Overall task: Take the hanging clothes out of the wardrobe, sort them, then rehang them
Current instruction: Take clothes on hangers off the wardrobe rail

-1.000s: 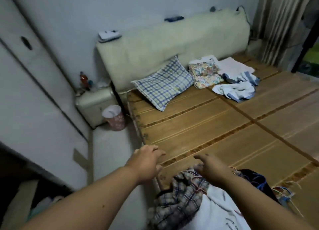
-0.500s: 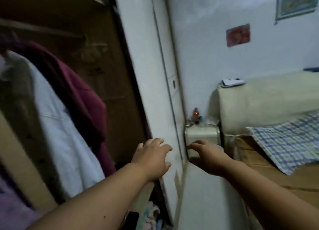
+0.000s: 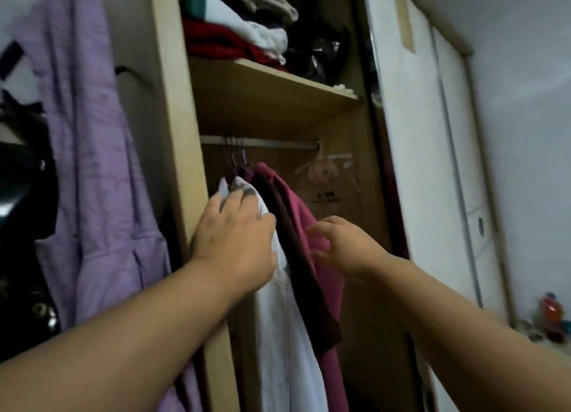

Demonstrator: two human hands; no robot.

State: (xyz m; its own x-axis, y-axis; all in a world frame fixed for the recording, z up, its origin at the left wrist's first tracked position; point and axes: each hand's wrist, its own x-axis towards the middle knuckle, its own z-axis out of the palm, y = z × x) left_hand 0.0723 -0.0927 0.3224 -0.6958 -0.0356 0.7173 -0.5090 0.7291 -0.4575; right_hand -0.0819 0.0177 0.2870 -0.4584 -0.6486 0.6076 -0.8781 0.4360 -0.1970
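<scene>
step: taking the hanging pieces off the rail (image 3: pixel 278 143) in the open wardrobe (image 3: pixel 173 133); I judge this the take-out stage, nothing lifted off yet
clothes: white shirt (image 3: pixel 287 350), a dark piece (image 3: pixel 312 303) and a maroon top (image 3: pixel 290 195) hang bunched at the left end of the rail, touching one another; their hanger hooks (image 3: pixel 236 156) crowd together just above
left hand (image 3: pixel 234 238): lies on the white shirt's shoulder, fingers bent over the cloth; blurred, so I cannot tell if it's a real grip or only contact
right hand (image 3: pixel 343 245): loose, fingers spread and half curled, holding nothing, in front of the maroon top; contact unclear
do it well: go for the hooks, not the cloth; a pull on the shoulder will likely slide the shirt off its hanger; lift each hook up and clear of the rail before drawing it out; use the right hand to part the maroon top from the dark piece first; take only as many as I can keep level
risk: the hooks sit so close that one may drag a neighbour off
other: empty pale hanger (image 3: pixel 323 164) at the right end of the rail; folded clothes (image 3: pixel 228 38) on the shelf (image 3: pixel 278 81) above; purple garment (image 3: pixel 99 195) hangs outside the wardrobe's left edge
hidden: hooks too blurred to count hangers; hems cut off at the bottom of view; my left arm covers the shirt's lower left; cannot tell if the dark piece is its own garment or part of the maroon top; wardrobe floor out of view
</scene>
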